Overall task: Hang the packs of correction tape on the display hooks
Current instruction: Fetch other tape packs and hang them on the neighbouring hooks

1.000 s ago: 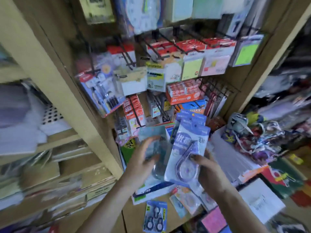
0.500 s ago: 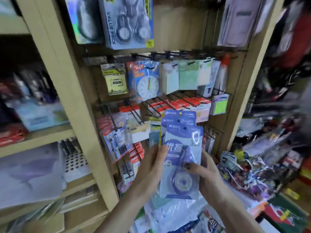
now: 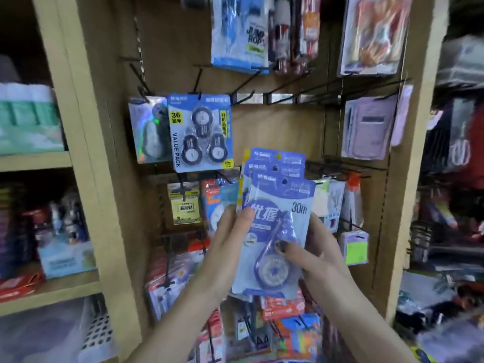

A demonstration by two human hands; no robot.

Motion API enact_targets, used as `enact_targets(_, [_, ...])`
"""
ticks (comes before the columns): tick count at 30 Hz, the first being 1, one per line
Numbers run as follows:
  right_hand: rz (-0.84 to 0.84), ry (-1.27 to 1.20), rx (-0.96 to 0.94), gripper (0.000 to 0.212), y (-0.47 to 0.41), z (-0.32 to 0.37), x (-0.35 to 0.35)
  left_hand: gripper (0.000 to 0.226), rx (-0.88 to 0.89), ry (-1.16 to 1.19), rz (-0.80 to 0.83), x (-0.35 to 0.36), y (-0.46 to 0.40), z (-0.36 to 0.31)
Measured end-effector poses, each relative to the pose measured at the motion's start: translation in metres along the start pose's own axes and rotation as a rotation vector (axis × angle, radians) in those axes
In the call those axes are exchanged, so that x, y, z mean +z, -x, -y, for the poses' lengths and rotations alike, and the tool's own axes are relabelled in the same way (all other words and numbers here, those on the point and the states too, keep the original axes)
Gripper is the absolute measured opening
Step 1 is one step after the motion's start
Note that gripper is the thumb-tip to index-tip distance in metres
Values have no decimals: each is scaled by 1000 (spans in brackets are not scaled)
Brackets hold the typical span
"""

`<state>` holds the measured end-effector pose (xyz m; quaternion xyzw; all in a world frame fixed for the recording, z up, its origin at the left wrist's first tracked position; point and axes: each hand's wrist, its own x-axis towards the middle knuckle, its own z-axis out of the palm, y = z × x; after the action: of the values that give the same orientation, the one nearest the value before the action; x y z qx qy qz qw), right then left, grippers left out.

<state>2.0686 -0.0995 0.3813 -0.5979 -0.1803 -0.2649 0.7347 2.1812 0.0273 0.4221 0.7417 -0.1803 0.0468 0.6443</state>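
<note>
Head view: both hands hold a fanned stack of correction tape packs (image 3: 275, 221) at centre frame, in front of the display board. The left hand (image 3: 227, 247) pinches the stack's left edge with its thumb on the front; the right hand (image 3: 311, 255) grips the right side, thumb pressed on the blister. At twelve o'clock from the stack, bare black hooks (image 3: 293, 87) jut out with open board beneath. At ten o'clock hangs a three-tape card (image 3: 200, 132) reading "36", "VALUE PACK". The front pack reads "30m". Lower packs are blurred; the side shelves are blurred too.
</note>
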Motion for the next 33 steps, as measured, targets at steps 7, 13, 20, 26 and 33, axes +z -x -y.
enact_targets(7, [113, 94, -42, 62, -64, 19, -28, 32, 273, 73, 54, -5, -15, -47])
enact_targets(13, [199, 186, -18, 67, -102, 27, -36, 14, 363, 103, 68, 5, -3, -63])
enact_targets(20, [195, 186, 19, 62, -131, 30, -39, 29, 436, 173, -46, 12, -31, -62])
enact_targets(26, [195, 186, 57, 53, -149, 32, -43, 23, 376, 151, -55, 17, -50, -66])
enact_targets(33, [220, 149, 90, 41, -175, 47, -42, 39, 281, 115, -100, 20, -73, -86])
